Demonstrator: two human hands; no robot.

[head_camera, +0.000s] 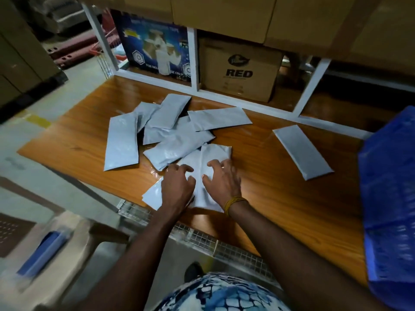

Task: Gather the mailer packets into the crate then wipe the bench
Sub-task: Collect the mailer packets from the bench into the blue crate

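Observation:
Several grey mailer packets (177, 133) lie scattered and overlapping on the wooden bench (280, 198). One packet (302, 151) lies alone to the right. At the bench's near edge, my left hand (178, 189) and my right hand (221, 180) rest side by side on the nearest packets (208, 158), fingers spread and slightly bent over them. Another packet (152, 196) sticks out from under my left hand. The blue plastic crate (390, 198) stands at the right end of the bench, cut off by the frame edge.
Behind the bench a white shelf frame (193, 57) holds a blue printed box (157, 48) and a cardboard box marked RED (240, 70). Wire mesh (202, 239) hangs under the bench's front edge. A beige stool with a blue object (42, 252) stands at the lower left.

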